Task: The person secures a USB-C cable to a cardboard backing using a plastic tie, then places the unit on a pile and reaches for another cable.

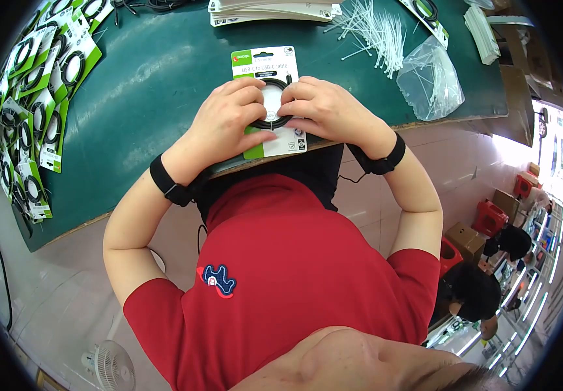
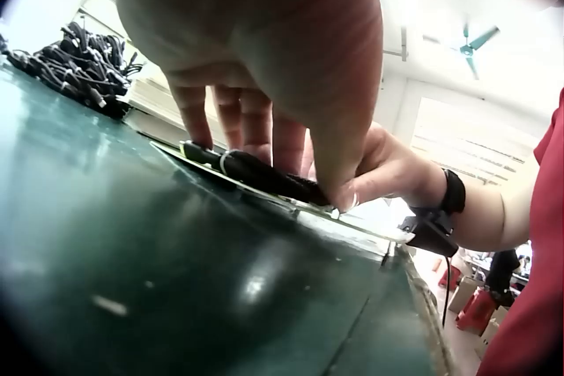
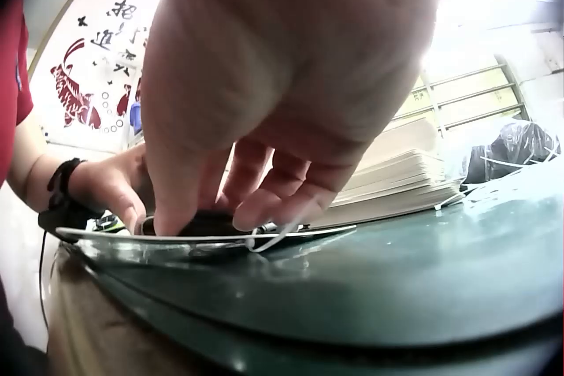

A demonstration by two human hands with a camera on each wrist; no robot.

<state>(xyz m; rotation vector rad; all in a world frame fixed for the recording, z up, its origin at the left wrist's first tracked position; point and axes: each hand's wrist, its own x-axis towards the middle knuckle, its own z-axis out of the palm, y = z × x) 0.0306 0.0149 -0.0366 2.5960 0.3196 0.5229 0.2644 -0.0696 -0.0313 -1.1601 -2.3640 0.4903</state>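
A black coiled USB-C cable (image 1: 270,124) lies on a green and white packaging card (image 1: 255,62) at the table's near edge. My left hand (image 1: 229,112) grips the coil's left side with bent fingers, its thumb low on the card. From the other side, my right hand (image 1: 326,109) pinches the coil's right part, with one cable end poking up above the fingers. In the right wrist view a thin white cable tie (image 3: 275,240) loops out by the fingertips over the card's edge. The left wrist view shows the fingers pressed along the black coil (image 2: 256,169). Both hands partly hide the coil.
Many carded cables (image 1: 47,85) are heaped at the table's left. Stacked cards (image 1: 272,13) stand at the back. Loose white cable ties (image 1: 376,36) and a clear plastic bag (image 1: 430,81) lie on the right of the green table (image 1: 144,78).
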